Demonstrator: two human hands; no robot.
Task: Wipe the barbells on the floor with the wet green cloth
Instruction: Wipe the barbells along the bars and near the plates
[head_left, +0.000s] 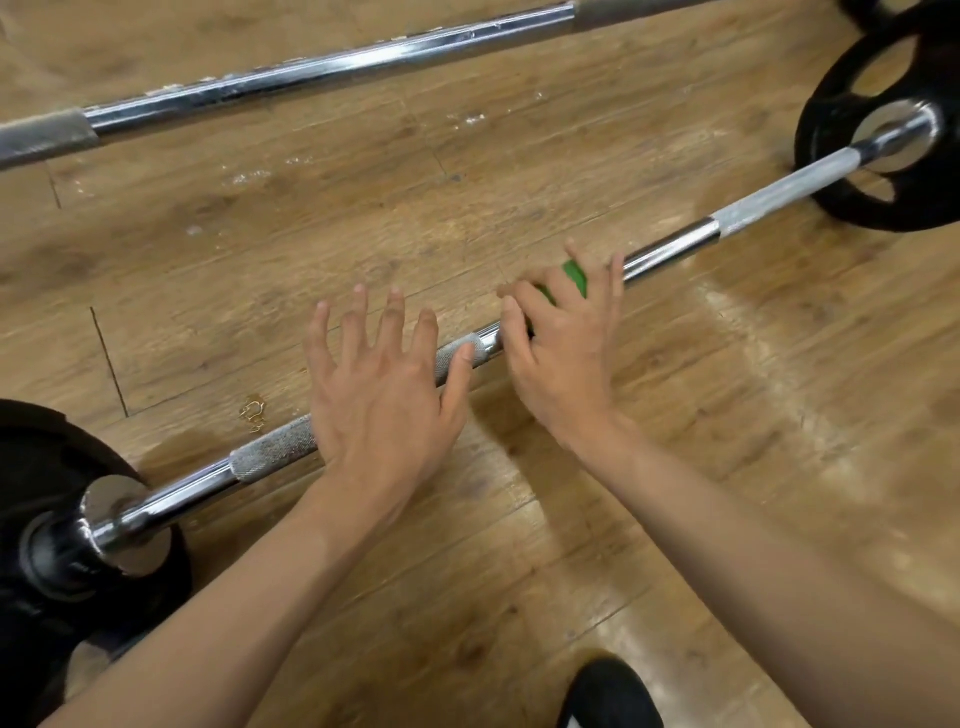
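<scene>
Left hand (382, 395) splayed flat; right hand (563, 338) spread, perhaps slightly cupped.

L hand (379, 395) spread on barbell (670, 249) | R hand (561, 358) presses green cloth (575, 274)

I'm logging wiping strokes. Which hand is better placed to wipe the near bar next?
Right, likely. The right hand presses the green cloth on the near barbell; the left hand rests bare on its knurled grip.

Body log, mine | left hand (379, 395): bare, short nails | right hand (561, 358): bare | forearms (234, 597): bare | shoe (610, 686): black, small white patch.
</scene>
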